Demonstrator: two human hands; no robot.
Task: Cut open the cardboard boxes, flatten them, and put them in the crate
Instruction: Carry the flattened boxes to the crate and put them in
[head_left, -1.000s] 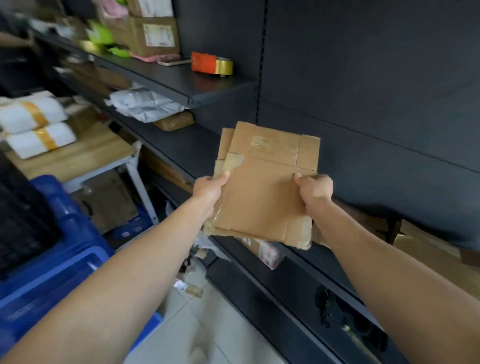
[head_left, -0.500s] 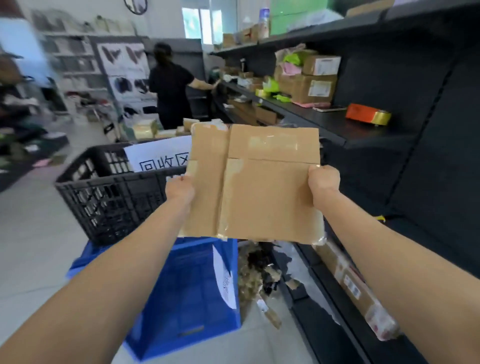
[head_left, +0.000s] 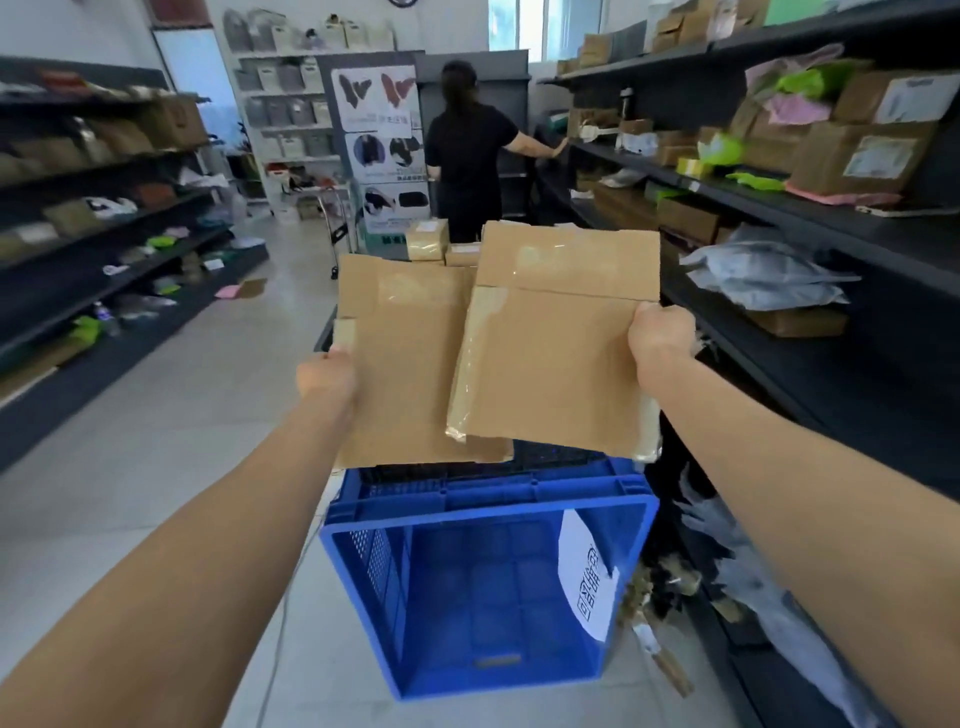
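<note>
— So, from the head view, where's the cardboard?
— It's held up over the blue crate (head_left: 488, 506), as two overlapping sheets. The left hand (head_left: 326, 375) pinches the left edge of the rear flattened box (head_left: 405, 364). The right hand (head_left: 661, 338) has its fingers curled round the right edge of the front flattened box (head_left: 556, 353).
— What could go wrong?
— Each sheet is gripped by one edge only, so I'd guess one may swing or slide off and miss the crate. The loose tape (head_left: 458, 415) might also catch the rim.
— And the crates?
— In the blue one, only a white printed sheet (head_left: 589, 577) shows, against the right wall. The black crate (head_left: 561, 456) behind is mostly hidden, so I can't tell its contents.
</note>
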